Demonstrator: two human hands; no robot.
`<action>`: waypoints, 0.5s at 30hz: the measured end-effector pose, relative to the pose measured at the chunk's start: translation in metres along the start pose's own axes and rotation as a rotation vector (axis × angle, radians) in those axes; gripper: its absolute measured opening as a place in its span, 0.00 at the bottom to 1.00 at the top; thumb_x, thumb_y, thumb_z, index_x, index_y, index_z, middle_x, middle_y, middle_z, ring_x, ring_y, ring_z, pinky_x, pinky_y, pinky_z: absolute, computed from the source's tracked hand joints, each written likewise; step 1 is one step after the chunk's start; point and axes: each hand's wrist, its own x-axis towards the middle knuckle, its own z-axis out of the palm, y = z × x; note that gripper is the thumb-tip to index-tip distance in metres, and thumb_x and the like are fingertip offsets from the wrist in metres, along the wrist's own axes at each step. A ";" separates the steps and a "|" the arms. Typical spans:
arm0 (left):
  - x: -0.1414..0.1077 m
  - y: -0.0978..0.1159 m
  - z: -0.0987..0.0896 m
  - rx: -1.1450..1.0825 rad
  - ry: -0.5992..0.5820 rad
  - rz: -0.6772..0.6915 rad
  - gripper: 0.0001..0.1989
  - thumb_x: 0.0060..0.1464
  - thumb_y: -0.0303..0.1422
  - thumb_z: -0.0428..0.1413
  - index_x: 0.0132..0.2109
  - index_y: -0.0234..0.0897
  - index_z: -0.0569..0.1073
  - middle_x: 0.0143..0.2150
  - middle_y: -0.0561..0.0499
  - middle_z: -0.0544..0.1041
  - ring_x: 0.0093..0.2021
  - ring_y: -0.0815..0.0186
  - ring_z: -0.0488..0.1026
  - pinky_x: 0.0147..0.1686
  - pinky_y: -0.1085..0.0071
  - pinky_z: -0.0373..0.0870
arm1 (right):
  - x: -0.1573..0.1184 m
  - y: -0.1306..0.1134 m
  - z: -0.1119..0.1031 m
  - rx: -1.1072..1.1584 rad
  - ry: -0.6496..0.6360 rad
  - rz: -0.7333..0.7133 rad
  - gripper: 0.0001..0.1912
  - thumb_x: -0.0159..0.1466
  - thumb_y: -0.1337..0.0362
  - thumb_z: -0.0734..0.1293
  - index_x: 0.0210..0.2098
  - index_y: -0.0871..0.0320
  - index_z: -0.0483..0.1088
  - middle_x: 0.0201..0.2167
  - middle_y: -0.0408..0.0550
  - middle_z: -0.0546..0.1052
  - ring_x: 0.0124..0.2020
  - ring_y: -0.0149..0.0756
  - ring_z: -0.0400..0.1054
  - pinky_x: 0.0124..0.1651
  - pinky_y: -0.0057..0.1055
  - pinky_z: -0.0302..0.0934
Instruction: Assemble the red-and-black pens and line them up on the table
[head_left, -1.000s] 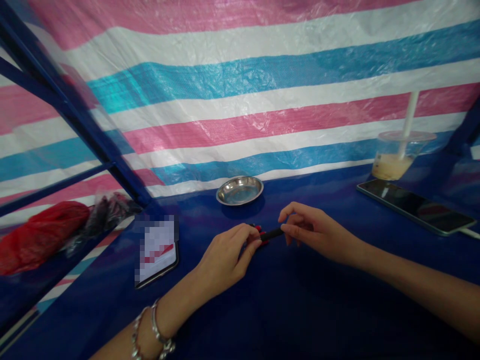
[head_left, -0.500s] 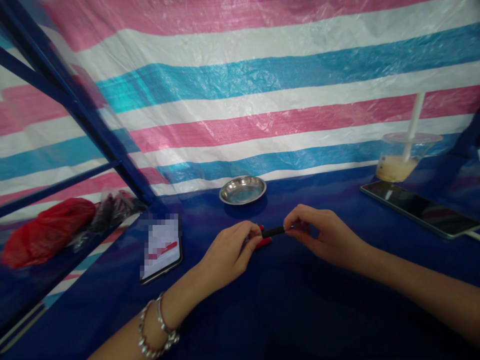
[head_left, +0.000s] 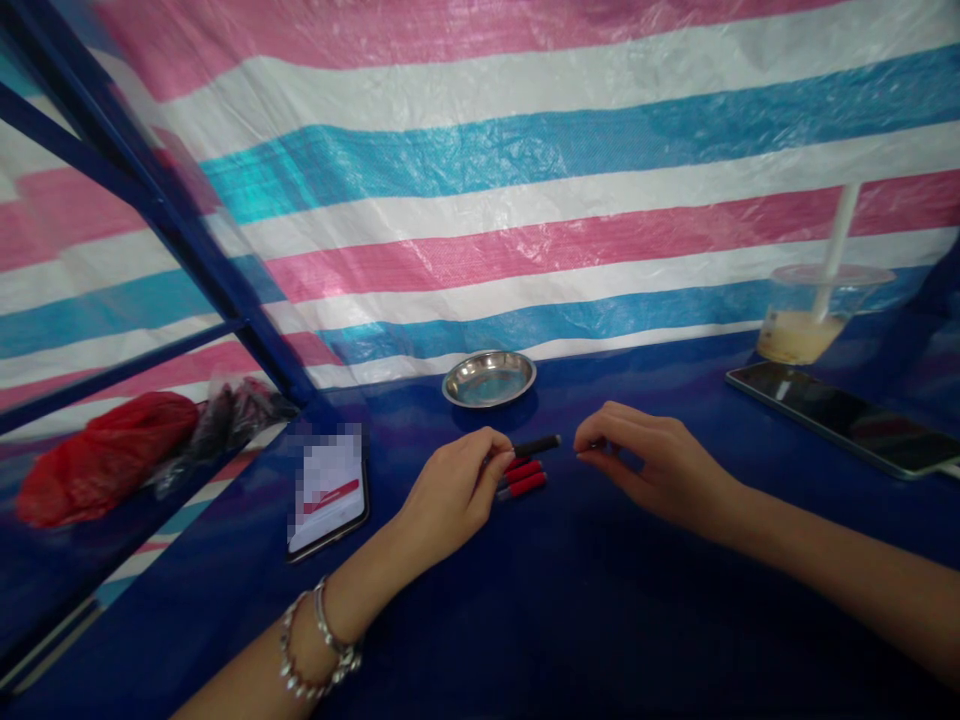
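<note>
Between its thumb and fingertips my left hand [head_left: 459, 487] pinches a black stick-like piece [head_left: 538, 446], whose free end points right. Just below that piece, red pieces with dark ends [head_left: 525, 486] lie on the blue table [head_left: 600, 620], partly behind my left fingers. My right hand [head_left: 651, 450] is a short way to the right, thumb and forefinger brought together. Whether something tiny sits between those fingertips is too small to tell. The right hand does not touch the black piece. A shiny oval metal dish [head_left: 489, 380] rests beyond both hands.
On the left lies a phone with a lit screen [head_left: 330, 500]; a red plastic bag [head_left: 112, 455] is farther left, past a blue metal frame [head_left: 195, 260]. At the right are a dark phone [head_left: 840, 415] with a cable and a drink cup with a straw [head_left: 801, 335]. Striped sheeting hangs behind.
My right fingers have come off the end of the black piece, leaving a gap. My left hand has shifted slightly left and up with the piece, and the red pieces show more.
</note>
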 end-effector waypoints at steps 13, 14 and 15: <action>0.005 -0.041 0.010 0.245 -0.095 -0.341 0.07 0.54 0.34 0.45 0.34 0.37 0.65 0.32 0.49 0.70 0.33 0.63 0.67 0.31 0.70 0.60 | 0.000 0.028 0.009 -0.303 -0.303 0.121 0.09 0.57 0.73 0.58 0.27 0.60 0.68 0.29 0.48 0.70 0.33 0.34 0.61 0.41 0.32 0.52; 0.005 -0.041 0.010 0.237 -0.125 -0.350 0.07 0.54 0.34 0.45 0.35 0.37 0.65 0.32 0.49 0.70 0.33 0.63 0.68 0.30 0.70 0.60 | -0.001 0.030 0.010 -0.315 -0.312 0.120 0.09 0.57 0.74 0.57 0.27 0.60 0.68 0.29 0.48 0.70 0.33 0.34 0.61 0.41 0.32 0.52; 0.005 -0.041 0.010 0.225 -0.148 -0.355 0.07 0.54 0.34 0.44 0.35 0.37 0.65 0.32 0.49 0.70 0.33 0.63 0.68 0.30 0.71 0.60 | -0.002 0.032 0.011 -0.324 -0.321 0.121 0.10 0.57 0.74 0.57 0.28 0.60 0.68 0.29 0.48 0.70 0.33 0.34 0.61 0.41 0.33 0.52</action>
